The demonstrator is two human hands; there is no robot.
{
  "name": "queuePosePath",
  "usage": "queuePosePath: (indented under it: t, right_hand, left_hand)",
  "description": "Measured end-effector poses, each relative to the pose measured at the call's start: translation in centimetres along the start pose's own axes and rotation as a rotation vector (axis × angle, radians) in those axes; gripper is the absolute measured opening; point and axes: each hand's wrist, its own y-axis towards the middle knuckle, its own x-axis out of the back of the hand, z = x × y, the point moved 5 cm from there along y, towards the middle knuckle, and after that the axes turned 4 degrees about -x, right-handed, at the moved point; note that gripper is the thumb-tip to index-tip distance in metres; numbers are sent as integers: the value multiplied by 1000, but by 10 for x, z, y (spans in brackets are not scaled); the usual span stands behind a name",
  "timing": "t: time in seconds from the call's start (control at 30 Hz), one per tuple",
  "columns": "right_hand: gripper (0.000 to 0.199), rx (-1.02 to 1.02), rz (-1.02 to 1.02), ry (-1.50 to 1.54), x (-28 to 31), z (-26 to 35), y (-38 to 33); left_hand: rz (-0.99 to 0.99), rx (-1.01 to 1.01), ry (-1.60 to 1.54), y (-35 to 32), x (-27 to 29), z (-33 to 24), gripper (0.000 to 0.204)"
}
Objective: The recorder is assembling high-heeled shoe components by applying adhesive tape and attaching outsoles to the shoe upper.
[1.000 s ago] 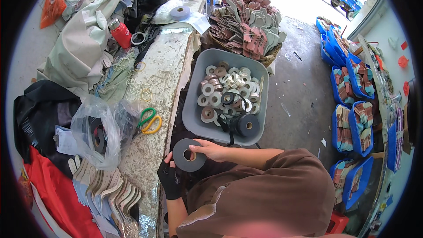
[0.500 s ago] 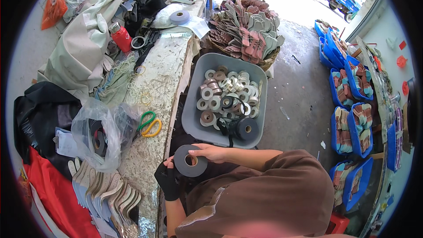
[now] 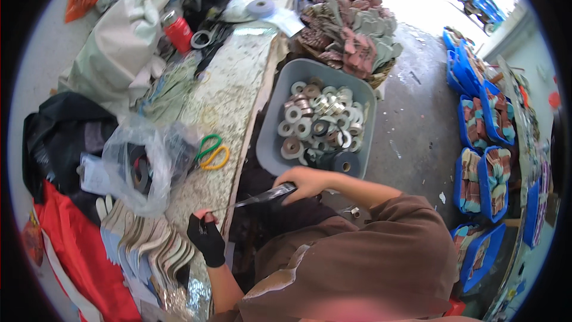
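Observation:
In my right hand (image 3: 307,182) is a roll of dark grey tape (image 3: 275,192), tilted so that its shiny edge faces up. My left hand (image 3: 207,240), in a black fingerless glove, is closed in a pinch at the front edge of the workbench. A thin strip runs taut from its fingertips to the roll. Beyond the roll stands a grey tub (image 3: 266,143) holding several small white, silver and brown rolls, plus a larger black roll (image 3: 344,163) near its close rim.
On the workbench (image 3: 229,86) lie scissors (image 3: 213,156) with green and yellow handles, a clear plastic bag (image 3: 149,194) around a dark roll, and a row of pale strap-like pieces (image 3: 152,232). Behind the tub, a basket overflows with cut pieces (image 3: 357,48). Blue crates (image 3: 471,185) line the right side.
The roll has tipped from face-up to edge-on, held by my right hand. My left hand has moved left, away from the roll, with a strip drawn out between them. The view has shifted slightly.

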Motion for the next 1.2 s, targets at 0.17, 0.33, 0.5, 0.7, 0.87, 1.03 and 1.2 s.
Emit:
queuePosePath:
  t: [0.17,0.33,0.5,0.7,0.87,1.03,1.2]
  right_hand:
    - [37,-186,-83,-653,52,-70,-48]
    - [29,-419,-467,-815,159,-83,-64]
    - [68,72,-869,-821,263,-44,29]
    - [66,210,-755,-1195,337,-34,204]
    - [60,1,-715,-1479,381,-97,288]
    - [56,115,-606,-1229,371,-121,278]
    - [43,230,-464,-1189,263,-92,136]
  left_hand:
    - [-247,-32,-113,5,42,-22,6]
    - [78,47,-99,-20,29,-29,13]
    - [198,395,-491,-18,-46,-26,12]
    - [83,412,-427,39,-89,1,10]
    - [42,461,-518,94,-142,2,27]
    - [238,373,-474,87,-142,8,34]
    - [331,413,-276,-2,-47,-11,18]
